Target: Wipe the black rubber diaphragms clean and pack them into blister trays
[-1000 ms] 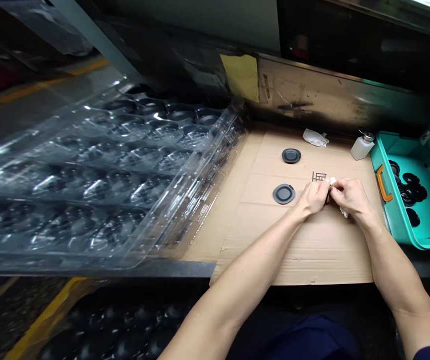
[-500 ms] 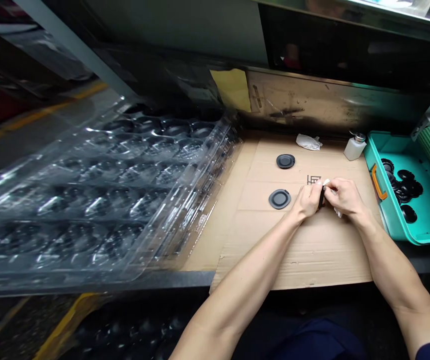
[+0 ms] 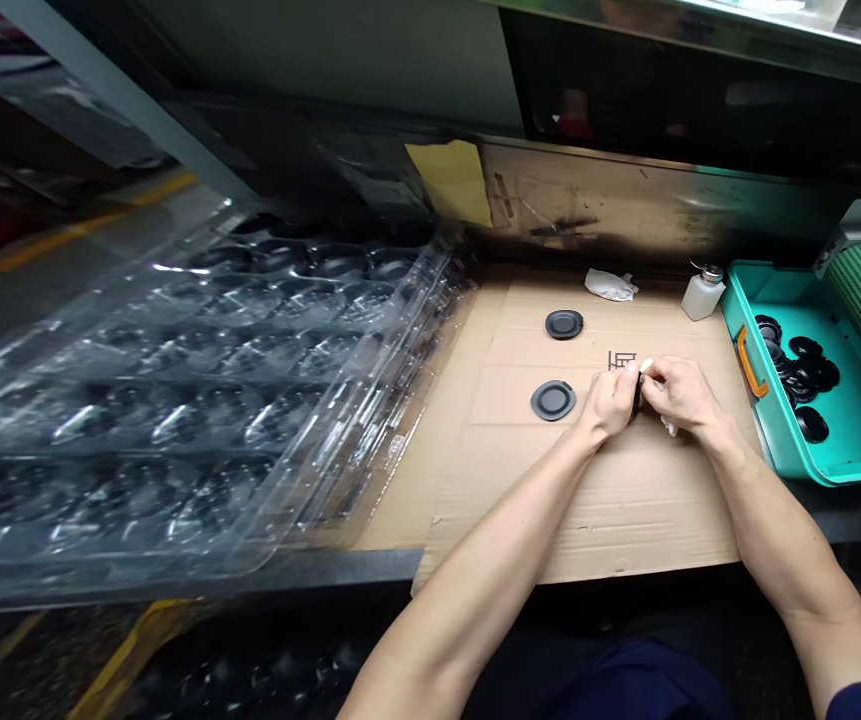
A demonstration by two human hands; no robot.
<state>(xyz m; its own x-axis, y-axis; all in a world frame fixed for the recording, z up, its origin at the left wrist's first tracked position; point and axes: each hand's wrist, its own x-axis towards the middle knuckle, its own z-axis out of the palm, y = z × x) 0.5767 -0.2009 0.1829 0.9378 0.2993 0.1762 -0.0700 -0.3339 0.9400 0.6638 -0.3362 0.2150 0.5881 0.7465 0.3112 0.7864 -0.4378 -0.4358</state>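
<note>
Left hand [image 3: 611, 402] and right hand [image 3: 677, 388] meet lower right of centre. I see left gripping dark part [image 3: 635, 395] nearly edge-on, probably to bare its rim; right pinches white wipe [image 3: 671, 427] against it. Cardboard [image 3: 505, 490] underneath, likely guarding surfaces. Lower disc [image 3: 553, 400] and upper disc [image 3: 564, 324] lie flat, apart. Teal bin [image 3: 786, 440], far right, corrals black pieces [image 3: 805, 375]. Clear trays [image 3: 197, 400] fill left. Beyond: stained metal panel [image 3: 587, 190], upper centre; dim floor [image 3: 92, 265], upper left.

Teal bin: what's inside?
Black round parts in the teal bin: an overlapping cluster toward its left side, a few lying apart. Whatever sits beneath the cluster is covered, so no exact count; the picture edge cuts off the bin's right end.
</note>
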